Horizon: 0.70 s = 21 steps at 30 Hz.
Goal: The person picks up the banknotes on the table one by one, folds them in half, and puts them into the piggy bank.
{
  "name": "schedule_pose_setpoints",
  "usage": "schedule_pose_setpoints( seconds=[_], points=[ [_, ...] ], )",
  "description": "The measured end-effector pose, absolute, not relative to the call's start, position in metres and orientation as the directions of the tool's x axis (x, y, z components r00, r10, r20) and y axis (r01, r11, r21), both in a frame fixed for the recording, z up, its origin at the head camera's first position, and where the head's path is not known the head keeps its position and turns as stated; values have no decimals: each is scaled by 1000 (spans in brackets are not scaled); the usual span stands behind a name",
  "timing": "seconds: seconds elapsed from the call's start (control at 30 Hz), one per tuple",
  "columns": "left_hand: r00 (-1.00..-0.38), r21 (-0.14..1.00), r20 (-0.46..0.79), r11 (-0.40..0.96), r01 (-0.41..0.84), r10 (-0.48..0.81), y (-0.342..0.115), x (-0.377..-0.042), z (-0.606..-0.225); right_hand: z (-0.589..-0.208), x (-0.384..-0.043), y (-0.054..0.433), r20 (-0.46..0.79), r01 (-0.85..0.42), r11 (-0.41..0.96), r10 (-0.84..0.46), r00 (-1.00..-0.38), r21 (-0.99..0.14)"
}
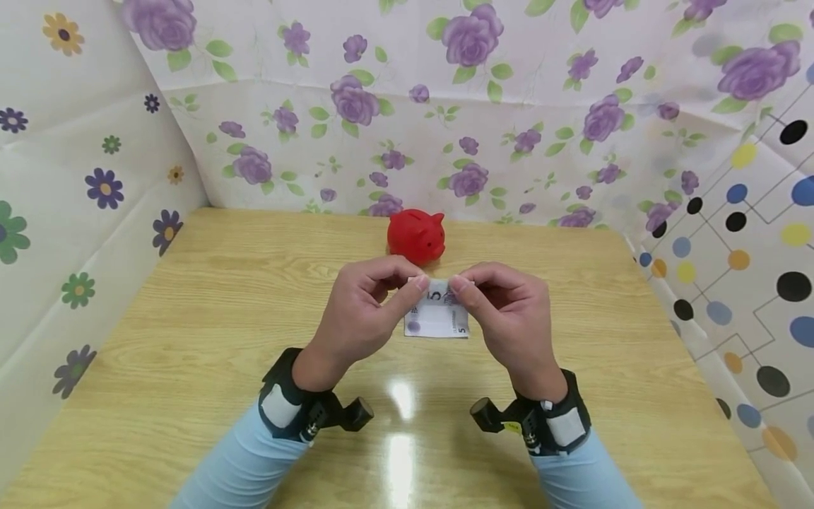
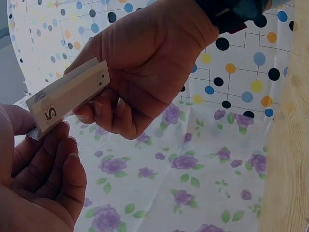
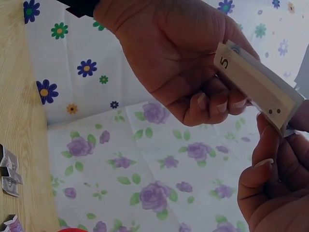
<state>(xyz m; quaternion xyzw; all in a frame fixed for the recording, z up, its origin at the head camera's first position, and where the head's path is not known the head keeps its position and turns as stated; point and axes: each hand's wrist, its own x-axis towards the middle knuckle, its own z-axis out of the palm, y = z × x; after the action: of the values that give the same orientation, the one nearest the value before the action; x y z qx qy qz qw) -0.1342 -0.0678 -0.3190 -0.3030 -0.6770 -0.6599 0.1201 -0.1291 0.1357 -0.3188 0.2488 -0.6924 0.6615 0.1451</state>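
A small folded banknote point(image 1: 437, 318) printed with a 5 is stretched between both hands above the table. My left hand point(image 1: 359, 311) pinches its upper left corner between thumb and fingers. At the upper right corner my right hand point(image 1: 511, 311) pinches it the same way. Seen from the left wrist, the banknote point(image 2: 70, 94) is folded lengthwise, with its layers slightly apart. The fold also shows on the banknote point(image 3: 258, 84) in the right wrist view. Just beyond the hands, a red piggy bank point(image 1: 416, 237) stands on the table, a slot visible on its back.
The wooden table point(image 1: 254, 283) meets a purple-flowered cloth point(image 1: 356, 99) at the back. Patterned cloths hang at both sides. At the left edge of the right wrist view lie small grey and dark items point(image 3: 9, 171), too partial to identify.
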Motion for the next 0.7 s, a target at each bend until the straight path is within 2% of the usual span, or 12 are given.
schedule_pose_setpoints(
  seconds=[0.2, 0.37, 0.47, 0.57, 0.7],
  points=[
    [-796, 824, 557, -38, 565, 235, -69, -135, -317, -320, -131, 136, 526, -529, -7, -128, -841, -848],
    [-811, 836, 541, -33, 548, 222, -68, -135, -317, -322, -133, 134, 576, -578, 11, -75, -814, -816],
    [-816, 838, 540, -40, 544, 209, -66, -135, -318, -324, -136, 131, 637, -634, 90, 4, -771, -768],
    [-805, 824, 560, -34, 565, 194, -63, -135, -320, -326, -138, 127, 712, -689, 214, 47, -701, -693],
    [-748, 758, 639, 15, 652, 178, -59, -135, -322, -327, -138, 124, 787, -755, 307, -31, -616, -579]
  ],
)
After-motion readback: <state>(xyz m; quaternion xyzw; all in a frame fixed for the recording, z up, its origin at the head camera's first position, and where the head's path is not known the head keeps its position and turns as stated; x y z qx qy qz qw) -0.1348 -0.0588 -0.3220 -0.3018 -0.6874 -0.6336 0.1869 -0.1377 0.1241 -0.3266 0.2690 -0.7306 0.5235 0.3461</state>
